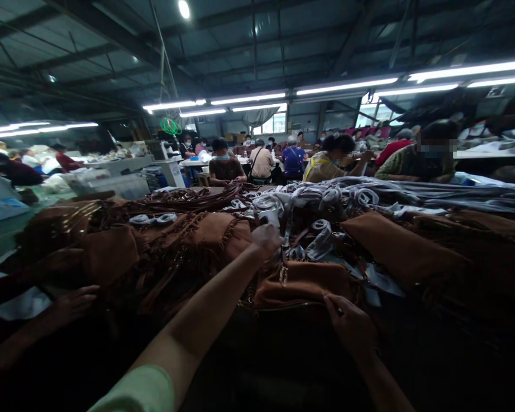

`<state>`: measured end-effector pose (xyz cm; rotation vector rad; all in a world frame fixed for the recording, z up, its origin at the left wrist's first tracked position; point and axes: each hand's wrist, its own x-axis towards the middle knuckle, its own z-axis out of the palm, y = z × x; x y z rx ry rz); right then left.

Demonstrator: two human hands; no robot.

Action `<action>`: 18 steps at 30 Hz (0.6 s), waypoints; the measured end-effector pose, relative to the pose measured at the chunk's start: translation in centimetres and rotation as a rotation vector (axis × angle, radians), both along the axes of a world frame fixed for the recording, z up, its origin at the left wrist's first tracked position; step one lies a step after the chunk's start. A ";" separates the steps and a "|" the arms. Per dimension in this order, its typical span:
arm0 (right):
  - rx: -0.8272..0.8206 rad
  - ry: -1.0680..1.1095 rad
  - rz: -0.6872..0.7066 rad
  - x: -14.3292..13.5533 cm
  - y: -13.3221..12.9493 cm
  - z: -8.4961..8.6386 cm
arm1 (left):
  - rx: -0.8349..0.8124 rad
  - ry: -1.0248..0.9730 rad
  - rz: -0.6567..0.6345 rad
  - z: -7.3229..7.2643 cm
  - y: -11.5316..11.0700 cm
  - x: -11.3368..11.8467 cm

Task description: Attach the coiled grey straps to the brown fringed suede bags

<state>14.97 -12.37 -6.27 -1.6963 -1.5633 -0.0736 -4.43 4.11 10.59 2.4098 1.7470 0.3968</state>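
A brown suede-like bag (304, 280) with a zipper along its near edge and a metal clasp lies in front of me. My right hand (351, 327) pinches this bag at its near right edge. Reaching forward past the bag, my left hand (266, 240) is closed, at the edge of a heap of straps in whitish wrapping (321, 240). What its fingers hold is hidden. A fringed brown bag (217, 229) lies just left of that hand.
More brown bags (403, 246) are piled to the right, and a fringed stack (111, 252) to the left. A neighbour's hand (75, 303) is at the far left. Several people sit across the table, among them a person in a dark shirt (227, 166).
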 end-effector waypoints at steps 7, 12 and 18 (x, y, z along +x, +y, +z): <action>-0.023 0.031 -0.001 -0.2 -0.1 0.2 | 0.014 0.128 -0.313 -4.9 -2.0 1.0; -0.048 0.043 -0.028 -0.4 -0.2 0.5 | 0.029 0.120 -0.940 -5.3 -2.2 -0.2; -0.045 0.166 0.018 -0.2 -0.7 1.2 | 0.014 -0.026 -0.623 -7.0 -2.9 1.6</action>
